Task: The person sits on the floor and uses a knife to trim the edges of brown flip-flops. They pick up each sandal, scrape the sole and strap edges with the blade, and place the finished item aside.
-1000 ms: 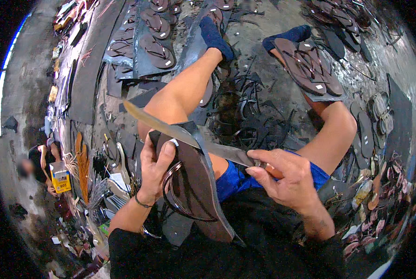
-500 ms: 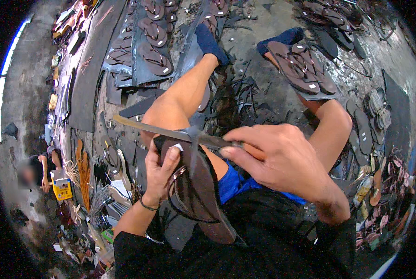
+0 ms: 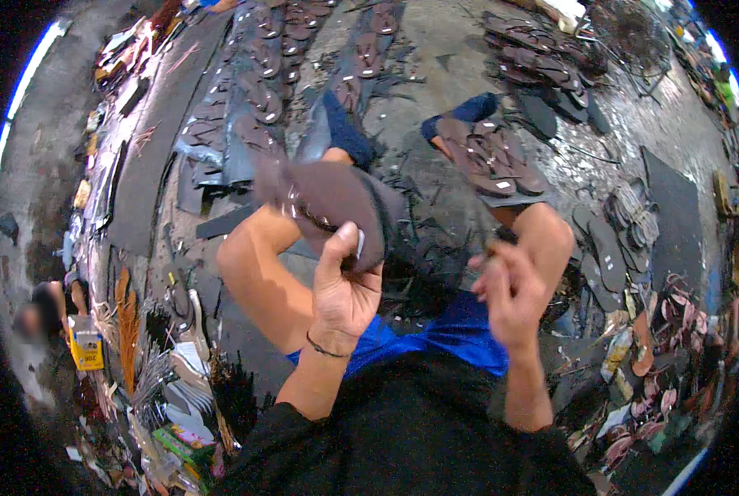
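Note:
My left hand (image 3: 340, 289) grips a brown flip-flop (image 3: 336, 198) near the end bearing a white sticker, its thumb on the top face and its fingers underneath. The flip-flop is raised over my left knee and smeared by motion. To the right, apart from it, my right hand (image 3: 514, 293) is closed round the knife (image 3: 489, 245); only its dark handle end shows clearly, and the blade is too blurred to make out. Beyond that hand, a pair of brown flip-flops (image 3: 493, 161) rests by my right foot and shin.
Rows of flip-flops (image 3: 262, 95) lie ahead on dark sheets, with more piled (image 3: 543, 62) at the far right. Dark offcuts (image 3: 436, 215) litter the floor between my legs. Loose straps (image 3: 675, 322) lie at right. Another person (image 3: 47, 310) is at far left beside a yellow box (image 3: 86, 343).
The flip-flop has swung up and away from my lap, turning in my left hand. My right hand has drawn back from it to the right with the knife. The view has shifted.

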The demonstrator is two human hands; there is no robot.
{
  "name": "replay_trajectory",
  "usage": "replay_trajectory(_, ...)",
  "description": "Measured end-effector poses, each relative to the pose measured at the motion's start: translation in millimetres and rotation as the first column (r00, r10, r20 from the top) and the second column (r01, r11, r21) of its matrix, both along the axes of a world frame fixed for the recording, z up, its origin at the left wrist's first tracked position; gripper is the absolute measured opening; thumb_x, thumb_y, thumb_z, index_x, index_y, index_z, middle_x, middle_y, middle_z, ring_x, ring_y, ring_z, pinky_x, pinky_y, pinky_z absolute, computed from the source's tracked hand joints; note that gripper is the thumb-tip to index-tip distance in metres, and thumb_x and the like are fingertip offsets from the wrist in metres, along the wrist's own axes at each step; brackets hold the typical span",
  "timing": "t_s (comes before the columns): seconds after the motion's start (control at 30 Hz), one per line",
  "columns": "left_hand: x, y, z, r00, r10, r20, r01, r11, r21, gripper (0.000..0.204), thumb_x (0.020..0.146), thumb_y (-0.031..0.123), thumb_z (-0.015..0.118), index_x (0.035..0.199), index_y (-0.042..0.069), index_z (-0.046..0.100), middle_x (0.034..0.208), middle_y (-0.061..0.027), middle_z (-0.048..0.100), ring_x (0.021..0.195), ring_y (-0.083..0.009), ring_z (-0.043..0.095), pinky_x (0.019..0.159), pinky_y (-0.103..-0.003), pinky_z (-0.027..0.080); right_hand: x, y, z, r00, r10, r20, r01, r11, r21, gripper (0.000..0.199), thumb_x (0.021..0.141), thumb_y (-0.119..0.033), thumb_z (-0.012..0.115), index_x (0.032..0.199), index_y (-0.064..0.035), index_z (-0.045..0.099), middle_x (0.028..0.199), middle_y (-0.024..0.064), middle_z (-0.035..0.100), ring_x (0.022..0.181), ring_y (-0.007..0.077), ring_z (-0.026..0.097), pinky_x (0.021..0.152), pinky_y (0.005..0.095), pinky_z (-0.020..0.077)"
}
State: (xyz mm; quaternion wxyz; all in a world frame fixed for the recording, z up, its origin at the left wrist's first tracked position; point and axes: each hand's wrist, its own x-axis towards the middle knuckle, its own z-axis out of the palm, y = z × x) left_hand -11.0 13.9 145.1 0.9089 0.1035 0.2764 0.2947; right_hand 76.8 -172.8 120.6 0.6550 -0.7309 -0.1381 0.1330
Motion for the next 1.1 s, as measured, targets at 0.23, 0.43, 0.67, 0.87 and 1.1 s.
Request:
replay_trajectory(0.23, 12, -21, -24, 0.983, -0.042, -0.177, 0.030, 0.997, -0.067, 0.017, 0.089, 0.020, 0.066, 0.104, 0.013, 0.066, 0.096, -0.0046, 0.070, 0.079, -0.0136, 0.069, 0.056, -0.024, 0.058, -67, -43, -17, 0.971, 0.094, 0.222, -0.033, 0.963, -0.267, 0.026, 0.082, -0.011, 0.071, 0.106, -0.0008, 0.066, 0.075, 0.0087, 0.063, 0.054, 0.0159, 0.052, 0.054, 0.0273, 0.0459)
replay_trajectory(0.43, 4, -26, -22, 0.987, -0.127, -0.099, 0.121, 0.990, -0.065, 0.018, 0.090, 0.017, 0.065, 0.105, 0.007, 0.064, 0.101, -0.0014, 0.068, 0.091, -0.0143, 0.066, 0.083, -0.029, 0.057, -81, -53, -20, 0.971, 0.138, 0.195, -0.075, 0.952, -0.297, 0.027, 0.081, -0.013, 0.072, 0.105, -0.0013, 0.066, 0.077, 0.0103, 0.065, 0.054, 0.0159, 0.056, 0.052, 0.0278, 0.0469)
replay_trajectory(0.67, -39, -42, -43, 0.952, -0.127, -0.279, 0.153, 0.985, 0.075, 0.027, 0.093, 0.014, 0.058, 0.119, 0.006, 0.056, 0.111, -0.0076, 0.065, 0.099, -0.0185, 0.063, 0.089, -0.036, 0.054, -68, -27, -2, 0.980, 0.151, 0.128, -0.100, 0.936, -0.337, 0.026, 0.084, -0.018, 0.071, 0.105, -0.0036, 0.067, 0.076, 0.0108, 0.065, 0.056, 0.0182, 0.061, 0.052, 0.0304, 0.0493)
replay_trajectory(0.87, -93, -44, -52, 0.895, -0.210, -0.395, 0.291, 0.943, 0.159, 0.050, 0.085, 0.002, 0.060, 0.131, 0.002, 0.042, 0.118, -0.0095, 0.058, 0.107, -0.0213, 0.060, 0.094, -0.037, 0.050, -65, 0, -8, 0.956, 0.288, 0.062, -0.253, 0.911, -0.327, 0.025, 0.086, -0.023, 0.068, 0.102, -0.0043, 0.067, 0.074, 0.0125, 0.065, 0.058, 0.0229, 0.063, 0.055, 0.0327, 0.0508)
replay_trajectory(1.1, -160, -37, -52, 0.572, -0.546, -0.612, 0.752, 0.647, 0.127, 0.060, 0.075, 0.003, 0.075, 0.128, -0.001, 0.049, 0.123, -0.0103, 0.058, 0.113, -0.0208, 0.055, 0.100, -0.037, 0.042, -29, 51, -35, 0.775, 0.382, -0.503, -0.425, 0.905, 0.031, 0.030, 0.089, -0.032, 0.066, 0.092, -0.0018, 0.066, 0.065, 0.0043, 0.060, 0.056, 0.0094, 0.050, 0.053, 0.0288, 0.0445)
